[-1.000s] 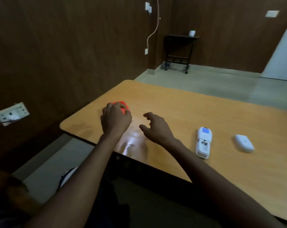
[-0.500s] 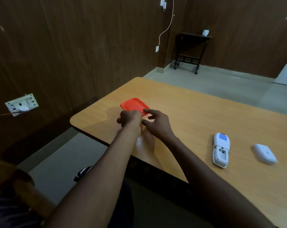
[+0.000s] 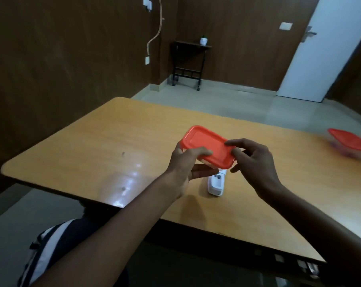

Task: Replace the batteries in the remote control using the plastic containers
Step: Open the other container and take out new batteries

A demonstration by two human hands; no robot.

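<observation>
A small plastic container with an orange lid (image 3: 206, 147) is held above the wooden table (image 3: 117, 137). My left hand (image 3: 185, 168) grips it from the left, thumb on the lid and fingers underneath. My right hand (image 3: 252, 160) touches the lid's right end with its fingertips and thumb. Directly below the container lies the white remote control (image 3: 216, 183), back side up with its battery bay open; its upper part is hidden by the container. A second container with an orange lid (image 3: 349, 141) sits at the table's right edge, blurred.
The table's near edge runs just in front of my forearms. A dark wood-panelled wall stands to the left, and a small black side table (image 3: 187, 63) and a white door (image 3: 320, 48) stand across the floor.
The container has come off the table's left part and now sits lifted over the remote. The view has swung right, bringing a second container into sight.
</observation>
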